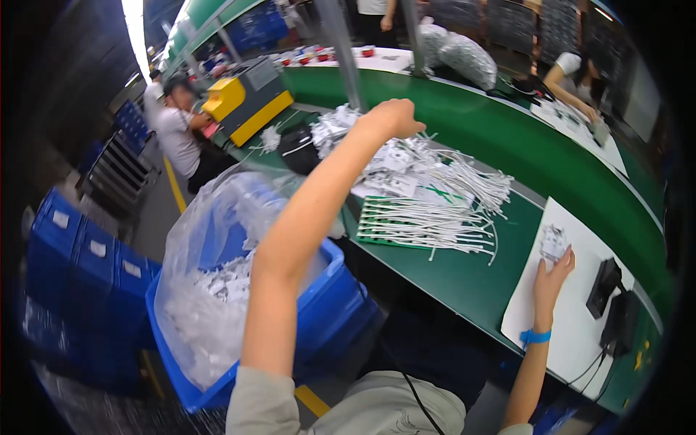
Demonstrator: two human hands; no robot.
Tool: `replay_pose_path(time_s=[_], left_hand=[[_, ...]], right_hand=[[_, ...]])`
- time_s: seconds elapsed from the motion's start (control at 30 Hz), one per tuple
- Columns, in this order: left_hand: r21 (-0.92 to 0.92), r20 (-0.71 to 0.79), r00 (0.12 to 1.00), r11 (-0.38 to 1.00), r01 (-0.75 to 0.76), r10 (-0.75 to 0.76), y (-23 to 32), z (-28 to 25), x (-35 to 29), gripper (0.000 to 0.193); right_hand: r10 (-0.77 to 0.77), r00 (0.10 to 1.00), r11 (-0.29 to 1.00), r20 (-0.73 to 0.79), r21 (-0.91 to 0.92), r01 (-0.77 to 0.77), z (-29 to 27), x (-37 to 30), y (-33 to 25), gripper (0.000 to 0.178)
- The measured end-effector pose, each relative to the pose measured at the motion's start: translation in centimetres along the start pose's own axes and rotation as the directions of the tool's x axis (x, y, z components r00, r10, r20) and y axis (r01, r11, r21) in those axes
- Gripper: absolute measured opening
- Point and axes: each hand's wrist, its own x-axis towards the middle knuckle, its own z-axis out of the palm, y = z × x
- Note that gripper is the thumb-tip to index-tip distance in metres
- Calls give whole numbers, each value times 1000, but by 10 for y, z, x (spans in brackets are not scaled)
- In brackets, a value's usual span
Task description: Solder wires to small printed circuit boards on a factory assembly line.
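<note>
Right hand (556, 274) holding small white packet (554, 241) over white board (519, 307). Left hand (396, 118) above packet pile (391, 174); cannot tell its grip. White cables (435, 228) beside pile, on green counter (464, 283). Blue bin (330, 290) near counter.

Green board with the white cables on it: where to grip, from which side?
Probably the left edge of the green board, coming from the person's left. Green shows along that edge, while the white cables lie crosswise and their loose ends trail past the right side. Best kept level; I can't tell whether the cables are fixed.
</note>
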Motion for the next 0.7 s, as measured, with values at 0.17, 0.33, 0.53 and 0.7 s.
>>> replay_pose_path(time_s=[0.17, 0.33, 0.53, 0.7], left_hand=[[245, -22, 998, 967, 67, -63, -107, -3, -85, 36], [235, -441, 897, 959, 161, -42, -176, -4, -202, 28], [297, -656, 749, 880, 371, -94, -244, 43, -322, 35], [226, -74, 829, 801, 555, -554, -290, 138, -397, 53]], right_hand=[[-145, 988, 931, 53, -332, 154, -4, -5, 9, 80], [-168, 983, 909, 79, -374, 186, -6, -6, 5, 71], [-213, 975, 855, 65, -470, 218, -7, -2, 10, 64], [-188, 979, 831, 75, -519, 199, -4, 1, 12, 64]])
